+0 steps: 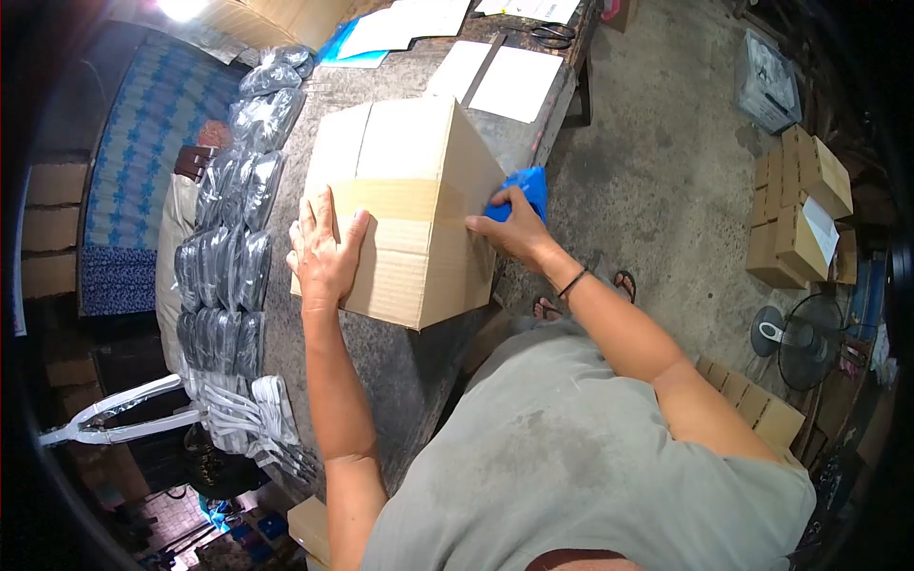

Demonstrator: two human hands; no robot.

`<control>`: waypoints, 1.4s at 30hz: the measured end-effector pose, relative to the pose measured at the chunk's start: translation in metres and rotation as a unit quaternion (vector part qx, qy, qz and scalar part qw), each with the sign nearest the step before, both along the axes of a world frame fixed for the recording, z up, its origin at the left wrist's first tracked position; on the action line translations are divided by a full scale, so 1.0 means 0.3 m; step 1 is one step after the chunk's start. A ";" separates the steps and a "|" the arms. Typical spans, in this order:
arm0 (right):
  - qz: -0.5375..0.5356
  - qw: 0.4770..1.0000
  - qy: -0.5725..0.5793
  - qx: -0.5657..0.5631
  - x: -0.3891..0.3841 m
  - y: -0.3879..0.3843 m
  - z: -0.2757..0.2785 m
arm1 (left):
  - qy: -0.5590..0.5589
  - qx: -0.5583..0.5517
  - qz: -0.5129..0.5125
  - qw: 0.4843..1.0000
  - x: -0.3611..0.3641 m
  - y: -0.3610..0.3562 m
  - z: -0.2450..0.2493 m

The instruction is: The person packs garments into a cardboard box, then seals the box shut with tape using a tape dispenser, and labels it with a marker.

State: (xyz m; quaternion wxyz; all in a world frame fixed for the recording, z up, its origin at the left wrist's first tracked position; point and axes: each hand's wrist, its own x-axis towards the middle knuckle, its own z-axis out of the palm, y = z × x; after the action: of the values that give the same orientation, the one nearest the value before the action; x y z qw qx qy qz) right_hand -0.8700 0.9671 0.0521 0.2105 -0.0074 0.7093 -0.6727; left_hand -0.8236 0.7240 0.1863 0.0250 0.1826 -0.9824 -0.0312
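Observation:
A closed cardboard box (400, 257) stands on the dark worktop in front of me, with a band of brown tape (395, 200) across its top face and onto its right side. My left hand (327, 252) lies flat on the box's top near the left edge, its fingers stretched out. At the right side of the box, my right hand (519, 228) is closed on a blue tape dispenser (526, 190), close against the cardboard. The fingers partly cover the dispenser, so its roll does not show.
Plastic-wrapped dark packets (224, 271) line the worktop's left side, with white straps (252, 414) nearer me. Papers (514, 81) and black scissors (552, 36) lie at the far end. On the floor at right are stacked cartons (795, 205) and a fan (807, 341).

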 end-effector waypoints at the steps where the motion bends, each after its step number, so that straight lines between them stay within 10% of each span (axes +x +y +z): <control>1: -0.001 1.000 -0.014 -0.006 -0.003 0.007 -0.035 | 0.002 -0.001 -0.001 1.000 0.003 0.004 0.004; 7: -0.026 0.993 0.110 0.028 -0.055 0.003 0.222 | 0.001 -0.004 0.000 1.000 0.001 0.005 0.001; 14: -0.022 0.996 0.077 0.033 -0.098 0.013 -0.087 | 0.004 -0.003 -0.006 1.000 0.001 -0.003 0.007; 17: -0.059 0.990 0.110 0.061 -0.106 -0.020 0.112 | -0.002 -0.002 -0.003 1.000 0.000 -0.003 0.002; 32: -0.019 0.995 0.061 0.082 -0.007 0.011 -0.008 | 0.020 0.000 -0.007 1.000 0.003 0.013 0.015; 38: -0.049 0.989 0.133 0.049 -0.050 0.107 -0.138 | 0.168 -0.025 -0.370 0.913 -0.002 0.262 0.045; 42: -0.079 0.975 0.196 0.066 -0.118 0.180 -0.009 | 0.113 0.113 -0.094 0.983 -0.101 -0.041 0.107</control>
State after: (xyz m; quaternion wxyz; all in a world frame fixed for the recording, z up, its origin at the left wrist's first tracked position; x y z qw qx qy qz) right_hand -0.9053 1.0211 0.0496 0.0138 -0.0691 0.7780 -0.6243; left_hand -0.8538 0.7116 0.2184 0.1123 0.0860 -0.9762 -0.1645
